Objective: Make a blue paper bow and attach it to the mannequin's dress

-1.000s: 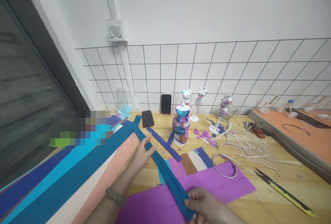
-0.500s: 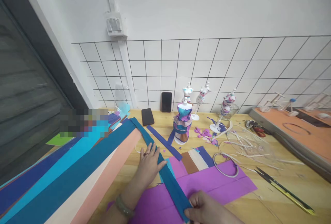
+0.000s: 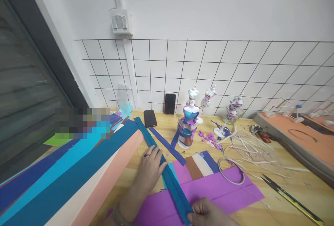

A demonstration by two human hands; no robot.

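A long folded strip of teal crepe paper (image 3: pixel 171 177) runs diagonally across the table toward me. My left hand (image 3: pixel 151 166) lies palm down along its left edge, fingers stretched out and fingertips touching it. At the near end my right hand (image 3: pixel 205 212) pinches the strip between thumb and fingers. Beneath are a purple sheet (image 3: pixel 221 187) and brown, cream and blue pieces (image 3: pixel 194 168). Beyond stands a small dress form (image 3: pixel 188 126) wrapped in teal, purple and brown.
Long coloured sheets (image 3: pixel 86 170) lie at left. Two phones (image 3: pixel 150 118) are near the wall, one upright. Blue strips (image 3: pixel 168 146), purple scraps (image 3: pixel 207 137), a wire ring (image 3: pixel 231 171), scissors (image 3: pixel 292 198) and more dress forms (image 3: pixel 208 96) spread rightward. An orange-topped box (image 3: pixel 300 128) stands far right.
My left hand's fingers have drawn closer together at the strip's edge. The strip's far end has separated slightly from the teal sheet. My right hand keeps its pinch; the view has shifted slightly.
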